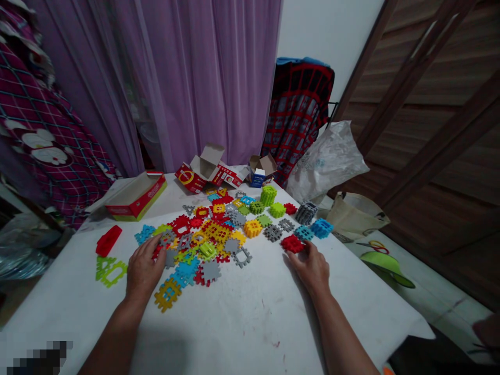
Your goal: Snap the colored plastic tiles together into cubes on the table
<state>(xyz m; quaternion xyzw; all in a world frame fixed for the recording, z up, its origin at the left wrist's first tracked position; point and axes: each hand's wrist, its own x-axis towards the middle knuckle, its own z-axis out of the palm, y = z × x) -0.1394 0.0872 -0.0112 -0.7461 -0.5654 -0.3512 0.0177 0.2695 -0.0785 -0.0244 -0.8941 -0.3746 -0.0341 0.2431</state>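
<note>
Sheer purple fabric curtain [187,78] — plain white wall [328,31] right of it, dark brown slatted wooden door [429,130] further right.

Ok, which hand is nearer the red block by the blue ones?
Right. The right hand lies just behind the red block; the left hand rests at the pile's opposite edge.

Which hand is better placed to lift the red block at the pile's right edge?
Probably the right: the right hand lies beside the red block, fingertips almost touching it, while the left hand rests at the far side of the pile.
</note>
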